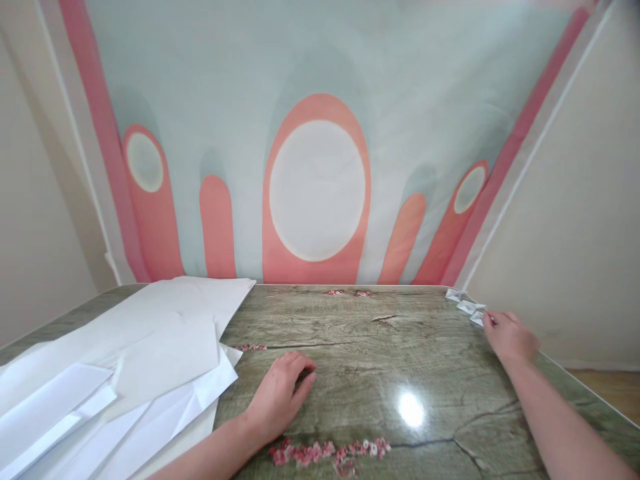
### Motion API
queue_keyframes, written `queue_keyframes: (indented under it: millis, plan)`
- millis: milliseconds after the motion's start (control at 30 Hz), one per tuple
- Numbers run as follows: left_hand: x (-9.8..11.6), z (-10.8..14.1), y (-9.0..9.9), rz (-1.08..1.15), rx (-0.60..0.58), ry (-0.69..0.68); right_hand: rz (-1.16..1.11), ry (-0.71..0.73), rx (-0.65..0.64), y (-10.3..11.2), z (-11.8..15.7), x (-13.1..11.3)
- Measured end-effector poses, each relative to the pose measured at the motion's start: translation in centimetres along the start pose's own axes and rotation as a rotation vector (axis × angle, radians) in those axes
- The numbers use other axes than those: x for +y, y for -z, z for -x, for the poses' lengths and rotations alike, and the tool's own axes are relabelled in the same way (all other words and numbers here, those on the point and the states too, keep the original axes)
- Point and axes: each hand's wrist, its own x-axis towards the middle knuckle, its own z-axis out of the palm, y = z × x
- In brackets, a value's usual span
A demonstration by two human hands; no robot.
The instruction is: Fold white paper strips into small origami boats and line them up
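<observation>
Several small folded white paper pieces [467,307] lie in a row at the table's back right corner. My right hand [511,337] is at the nearest of them, its thumb and fingers pinched on that piece. Near the middle of the table, my left hand [286,393] rests on the surface with its fingers loosely curved, thumb apart from them, and nothing in it. Loose white paper sheets [165,363], some with creases, are piled on the left side, to the left of my left hand.
The wood-patterned table [370,360] has printed pink flowers and a bright light reflection. Behind its far edge hangs a pale green backdrop [225,80] with coral shapes and white circles. Plain walls stand on both sides.
</observation>
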Motion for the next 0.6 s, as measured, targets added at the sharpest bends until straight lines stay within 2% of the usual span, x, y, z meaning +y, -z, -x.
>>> queue_keyframes:
  millis: [133,233,333,400,467,500,533,600]
  plan:
    - [0.1,0.1,-0.2,-0.021,0.000,0.005,-0.064,0.121,0.106,1.6,0.0,-2.3]
    - [0.2,0.2,-0.3,-0.046,-0.008,0.002,-0.145,0.295,0.069,2.2,0.3,-5.2]
    - [0.3,0.2,-0.4,-0.073,-0.024,0.009,-0.254,0.556,-0.080,2.9,1.7,-9.6]
    - [0.3,0.3,-0.3,-0.094,-0.029,0.010,-0.329,0.727,-0.185,4.0,3.4,-13.2]
    - [0.4,0.3,0.0,-0.115,-0.047,0.003,-0.413,0.874,-0.272,6.2,5.7,-16.9]
    - [0.4,0.2,0.3,-0.124,-0.076,-0.005,-0.488,0.958,-0.377,7.5,7.1,-18.6]
    - [0.3,0.2,0.7,-0.137,-0.109,-0.011,-0.560,1.016,-0.462,9.0,8.5,-20.1]
    - [0.1,-0.1,1.8,-0.170,-0.171,0.008,-0.674,1.113,-0.544,11.9,11.5,-22.4]
